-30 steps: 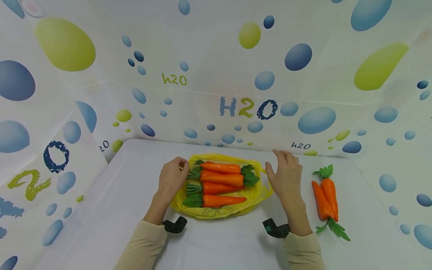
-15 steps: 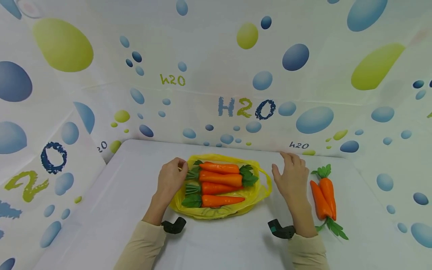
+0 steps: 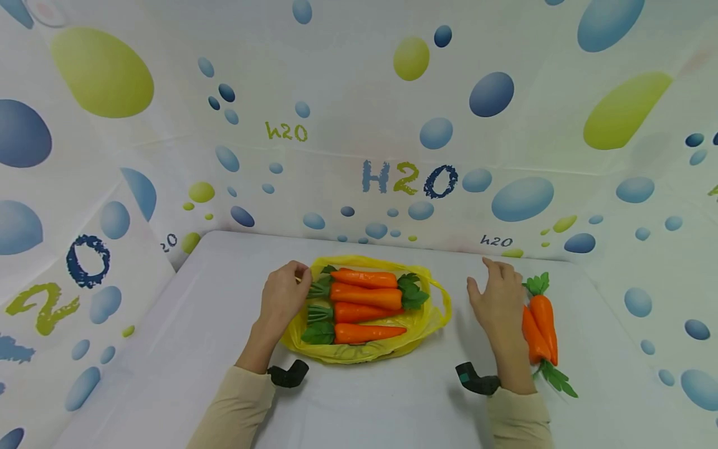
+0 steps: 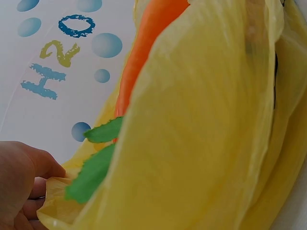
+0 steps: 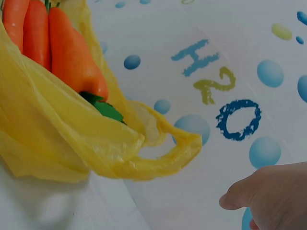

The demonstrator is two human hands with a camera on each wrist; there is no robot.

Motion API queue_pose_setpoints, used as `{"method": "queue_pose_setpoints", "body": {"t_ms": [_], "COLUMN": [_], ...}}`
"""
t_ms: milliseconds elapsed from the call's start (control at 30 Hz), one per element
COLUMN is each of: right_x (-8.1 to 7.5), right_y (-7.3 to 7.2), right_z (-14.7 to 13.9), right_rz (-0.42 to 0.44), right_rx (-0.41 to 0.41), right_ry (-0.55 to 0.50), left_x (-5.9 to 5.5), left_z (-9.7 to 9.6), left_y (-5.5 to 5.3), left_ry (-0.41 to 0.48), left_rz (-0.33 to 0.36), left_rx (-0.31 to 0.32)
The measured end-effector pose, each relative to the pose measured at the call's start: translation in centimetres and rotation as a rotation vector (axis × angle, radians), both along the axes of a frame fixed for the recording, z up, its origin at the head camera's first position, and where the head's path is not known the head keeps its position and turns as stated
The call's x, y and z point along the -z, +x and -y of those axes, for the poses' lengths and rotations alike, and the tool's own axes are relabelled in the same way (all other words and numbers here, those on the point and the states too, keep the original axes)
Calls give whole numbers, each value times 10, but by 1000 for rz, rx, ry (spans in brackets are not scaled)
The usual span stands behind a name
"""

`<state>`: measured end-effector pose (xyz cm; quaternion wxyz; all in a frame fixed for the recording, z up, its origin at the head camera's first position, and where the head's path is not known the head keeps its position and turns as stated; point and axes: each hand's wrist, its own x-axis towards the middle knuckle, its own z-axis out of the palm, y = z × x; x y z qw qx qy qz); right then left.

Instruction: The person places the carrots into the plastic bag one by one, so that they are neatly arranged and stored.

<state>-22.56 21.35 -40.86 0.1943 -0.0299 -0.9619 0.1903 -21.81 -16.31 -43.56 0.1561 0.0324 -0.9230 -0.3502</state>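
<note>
A yellow plastic bag [image 3: 359, 354] lies with its mouth spread, and several orange carrots [image 3: 367, 296] with green tops rest inside it. My left hand [image 3: 283, 296] pinches the bag's left edge between thumb and fingers; in the left wrist view, the bag's edge [image 4: 60, 201] sits in that grip beside a green leaf [image 4: 91, 179]. My right hand [image 3: 496, 299] hovers with loosely spread fingers, apart from the bag and holding nothing. It is close to two more carrots [image 3: 543, 324] on the table at the right, partly covering one. The bag's handle loop [image 5: 184, 153] stands out toward the right hand.
The white table [image 3: 370, 411] backs onto a wall covering [image 3: 336, 75] printed with blue and green drops and H2O lettering. A small black camera [image 3: 288, 374] is on the left wrist, another camera [image 3: 477, 378] on the right.
My right hand has let go of the bag's handle side and moved right, toward the two carrots lying on the table. The left hand stays at the bag's edge.
</note>
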Motion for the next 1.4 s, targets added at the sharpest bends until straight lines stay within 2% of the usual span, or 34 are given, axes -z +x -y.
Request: {"method": "queue_pose_setpoints", "body": {"t_ms": [200, 667, 967, 1200, 1400], "right_x": [6, 4, 11, 15, 17], "right_y": [-4, -5, -6, -5, -5], "right_z": [-10, -27, -40, -47, -53], "right_rz": [23, 165, 228, 266, 350], "right_rx": [50, 142, 185, 217, 239], "right_ry": [5, -34, -61, -43, -57], "left_x": [0, -1, -1, 0, 0], "left_z": [0, -1, -1, -1, -1], "left_y": [0, -1, -1, -1, 0], "left_ry": [2, 4, 13, 17, 12], "left_rz": [1, 10, 25, 32, 33], "left_rx": [-2, -2, -4, -4, -4]}}
